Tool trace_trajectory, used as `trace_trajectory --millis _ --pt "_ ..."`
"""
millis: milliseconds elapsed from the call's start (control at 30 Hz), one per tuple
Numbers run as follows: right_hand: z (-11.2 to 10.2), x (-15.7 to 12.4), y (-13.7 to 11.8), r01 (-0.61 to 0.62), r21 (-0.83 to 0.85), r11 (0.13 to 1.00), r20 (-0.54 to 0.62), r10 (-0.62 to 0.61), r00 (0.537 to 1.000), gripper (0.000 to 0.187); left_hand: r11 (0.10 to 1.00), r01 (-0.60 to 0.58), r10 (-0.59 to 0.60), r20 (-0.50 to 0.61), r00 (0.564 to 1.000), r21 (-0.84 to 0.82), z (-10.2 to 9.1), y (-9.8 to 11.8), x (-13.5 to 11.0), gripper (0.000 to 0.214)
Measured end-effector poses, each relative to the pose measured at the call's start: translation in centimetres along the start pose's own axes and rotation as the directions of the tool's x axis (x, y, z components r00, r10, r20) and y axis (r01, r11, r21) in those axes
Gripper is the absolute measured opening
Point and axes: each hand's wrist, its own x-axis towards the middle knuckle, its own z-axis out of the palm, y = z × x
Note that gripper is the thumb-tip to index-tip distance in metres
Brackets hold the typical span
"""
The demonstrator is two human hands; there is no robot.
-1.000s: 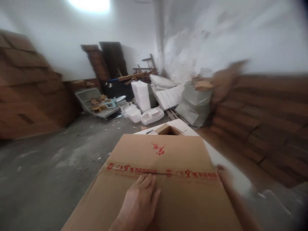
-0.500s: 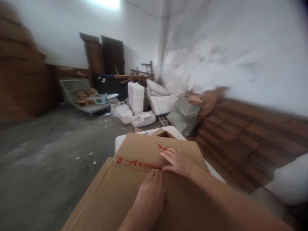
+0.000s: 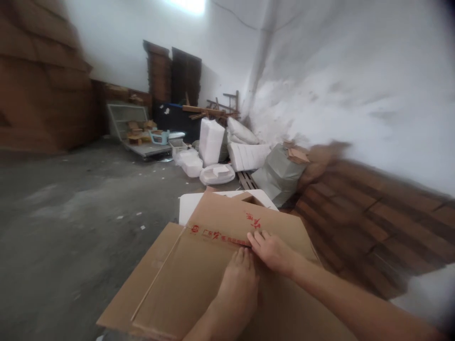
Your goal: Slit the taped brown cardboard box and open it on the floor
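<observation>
A large brown cardboard box lies in front of me, its top seam closed by a strip of tape with red print. My left hand lies flat on the box top just below the seam, fingers together and pointing at the tape. My right hand lies flat across the seam, fingertips on the tape right beside the left fingertips. Neither hand holds anything. A red mark is printed on the far flap.
A white table top shows beyond the box, with a small open carton on it. Stacked flat cardboard lines the right wall, more at left. White foam packs and grey sacks sit at the back. Grey concrete floor lies left.
My right hand came from the box's right edge onto the taped seam and now lies beside the left fingertips. The view has swung, and the box now sits lower and further right.
</observation>
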Motion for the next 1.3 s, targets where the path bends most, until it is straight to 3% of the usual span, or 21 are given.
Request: trace_trajectory --millis 100,267,467,667,733,833,900,1100,1300 --pt "-0.8 1.3 -0.6 -0.124 0.086 0.989 0.075 0.118 0.990 0.045 1.000 0.025 -0.026 0.059 0.998 0.011 0.5 0.2 0.1 0.061" --pt "-0.8 2.5 -1.2 -0.161 0.116 0.980 0.158 0.142 0.977 0.045 0.999 0.004 -0.009 0.122 0.992 0.041 0.8 0.5 0.3 0.069" --pt "0.5 0.9 -1.8 -0.205 0.134 0.970 0.068 0.197 0.978 0.049 0.997 -0.019 0.012 0.100 0.995 0.073 0.3 0.6 0.3 0.063" --pt "0.0 1.9 -2.4 -0.292 0.147 0.945 0.172 0.266 0.948 0.051 0.999 0.000 -0.003 0.071 0.998 0.049 0.3 0.6 0.2 0.068" --pt "-0.2 3.0 -2.5 -0.334 0.171 0.927 0.201 0.299 0.933 0.052 1.000 0.003 -0.004 0.054 0.999 0.030 0.6 0.5 0.2 0.071" --pt "-0.4 4.6 -2.3 -0.458 0.173 0.872 0.279 0.403 0.872 0.059 0.999 -0.029 0.028 0.042 0.999 0.032 1.2 0.5 0.1 0.073" --pt "-0.5 5.3 -1.7 -0.470 0.181 0.864 0.350 0.390 0.852 0.068 0.997 -0.030 0.030 -0.007 1.000 0.064 1.8 0.5 -0.1 0.070" --pt "-0.3 5.1 1.7 -0.283 0.381 0.880 0.385 0.128 0.914 0.083 0.992 -0.004 0.044 -0.311 0.949 0.129 2.9 0.6 -0.7 0.055" --pt "0.7 4.5 3.6 -0.264 0.487 0.832 0.382 0.068 0.921 0.092 0.986 -0.013 0.088 -0.452 0.888 0.166 2.4 0.9 -1.4 0.049"
